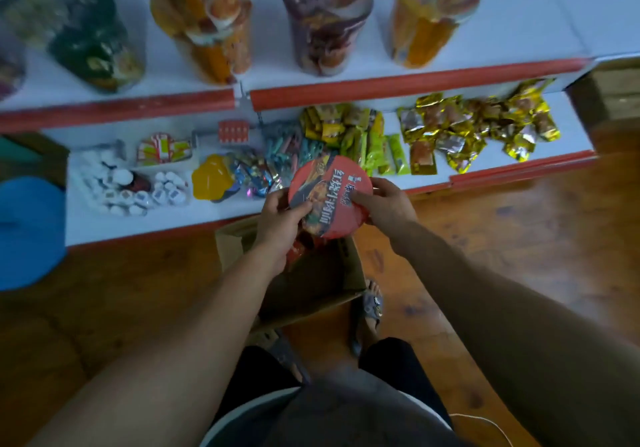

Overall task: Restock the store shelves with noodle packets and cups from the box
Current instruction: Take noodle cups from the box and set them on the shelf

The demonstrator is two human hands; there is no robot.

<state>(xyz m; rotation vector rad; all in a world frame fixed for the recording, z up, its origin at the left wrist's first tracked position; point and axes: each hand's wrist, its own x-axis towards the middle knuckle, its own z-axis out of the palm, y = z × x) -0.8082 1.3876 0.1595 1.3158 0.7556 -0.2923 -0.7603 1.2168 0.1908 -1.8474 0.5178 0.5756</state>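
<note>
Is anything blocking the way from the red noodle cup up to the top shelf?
Nothing visible does. Both hands, left hand and right hand, hold the noodle cup above the box; open gaps show between the stacked cups on the top shelf.

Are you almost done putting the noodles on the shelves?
Partly. Tall noodle cups, like the orange one and the dark red one, already stand on the upper shelf. Right now the left hand and right hand hold a red noodle bowl above the cardboard box; it is not shelved yet. Something red shows inside the box, so more seems left.
</note>
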